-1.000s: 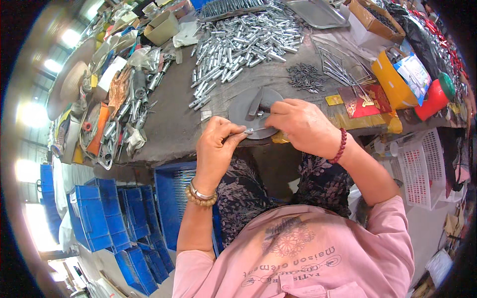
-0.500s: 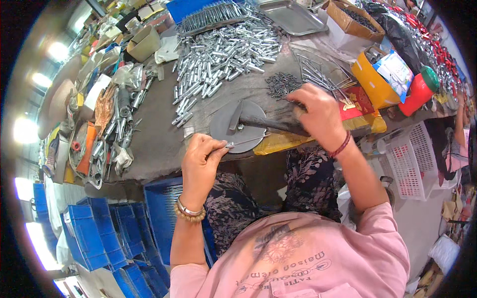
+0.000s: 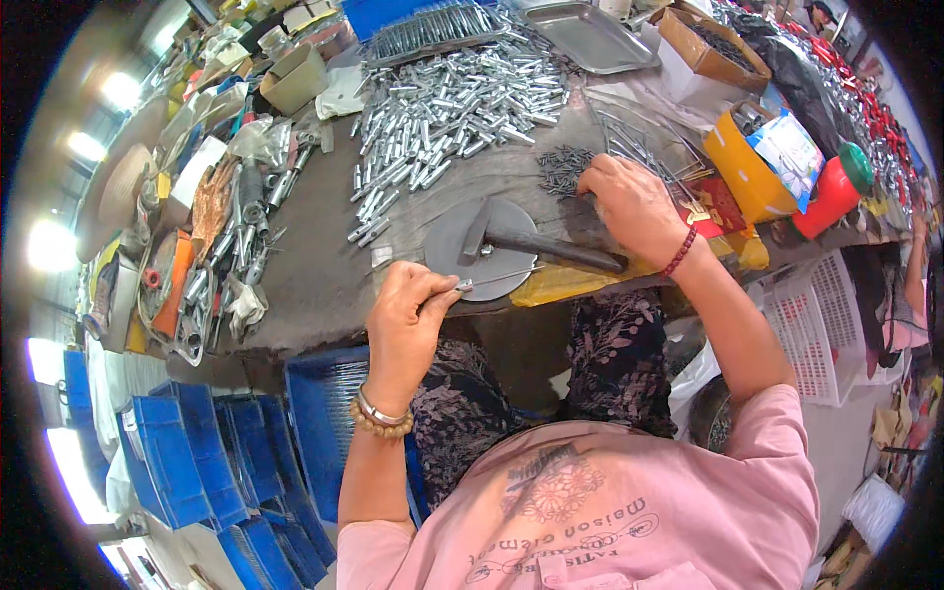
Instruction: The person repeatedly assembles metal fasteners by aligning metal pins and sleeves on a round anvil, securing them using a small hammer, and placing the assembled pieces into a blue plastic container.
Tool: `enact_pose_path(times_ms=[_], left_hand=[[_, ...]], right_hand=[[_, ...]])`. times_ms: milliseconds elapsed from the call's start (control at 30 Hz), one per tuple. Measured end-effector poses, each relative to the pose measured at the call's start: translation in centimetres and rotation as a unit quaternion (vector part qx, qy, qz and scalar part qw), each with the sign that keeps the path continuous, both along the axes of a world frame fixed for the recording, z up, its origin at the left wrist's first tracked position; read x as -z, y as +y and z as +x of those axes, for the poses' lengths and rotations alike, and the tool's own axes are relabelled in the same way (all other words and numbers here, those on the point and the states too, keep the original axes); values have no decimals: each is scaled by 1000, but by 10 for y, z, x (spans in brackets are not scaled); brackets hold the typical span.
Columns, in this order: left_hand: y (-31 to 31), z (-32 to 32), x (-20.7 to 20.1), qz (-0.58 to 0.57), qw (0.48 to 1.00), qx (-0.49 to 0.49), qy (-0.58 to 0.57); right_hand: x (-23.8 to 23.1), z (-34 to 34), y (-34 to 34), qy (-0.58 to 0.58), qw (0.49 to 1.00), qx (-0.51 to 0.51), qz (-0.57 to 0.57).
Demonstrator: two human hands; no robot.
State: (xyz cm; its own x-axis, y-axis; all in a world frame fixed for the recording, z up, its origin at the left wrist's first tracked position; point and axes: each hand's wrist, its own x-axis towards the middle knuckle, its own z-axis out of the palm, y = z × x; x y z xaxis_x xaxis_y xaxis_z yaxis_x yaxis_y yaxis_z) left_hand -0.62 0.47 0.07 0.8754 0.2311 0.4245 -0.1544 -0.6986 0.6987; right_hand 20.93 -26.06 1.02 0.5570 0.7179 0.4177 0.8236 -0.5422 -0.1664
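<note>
My left hand pinches a small shiny metal tube between thumb and fingers at the table's front edge. From the tube a thin metal rod sticks out to the right, over a round grey plate. A hammer with a dark handle lies across this plate, its head on it. My right hand is closed, fingertips at the right edge of a pile of small dark pins. Whatever its fingers hold is hidden. Beyond the plate spreads a large heap of shiny metal tubes.
Long thin rods lie behind my right hand. A yellow container and a red bottle with a green lid stand at the right. Tools crowd the left side. Blue bins stand below the table.
My right hand has shifted slightly at the pin pile, its fingers now drawn together and its thumb out of sight. My left hand keeps its pinch. The whole view has shifted a little.
</note>
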Motion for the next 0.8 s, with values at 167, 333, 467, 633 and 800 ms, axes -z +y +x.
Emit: enact_pose_path(times_ms=[167,333,467,633,800], left_hand=[[3,4,-1,3,1000,-1,1],[5,8,-6,5,1000,-15,12],[3,2,-3,19,1000,-9,22],[-3,-8,-5,19,1000,-6,7],[-4,-9,-2,9,1000,-12,13]], right_hand=[[-4,-2,-6,29,1000,1,-3],[-18,-1,0,14,999,-7,32],[2,-5,6,-40,997,37,-53],[-13,-25,12,-66,993,12,-96],[-22,-37,19,91,996,16,17]])
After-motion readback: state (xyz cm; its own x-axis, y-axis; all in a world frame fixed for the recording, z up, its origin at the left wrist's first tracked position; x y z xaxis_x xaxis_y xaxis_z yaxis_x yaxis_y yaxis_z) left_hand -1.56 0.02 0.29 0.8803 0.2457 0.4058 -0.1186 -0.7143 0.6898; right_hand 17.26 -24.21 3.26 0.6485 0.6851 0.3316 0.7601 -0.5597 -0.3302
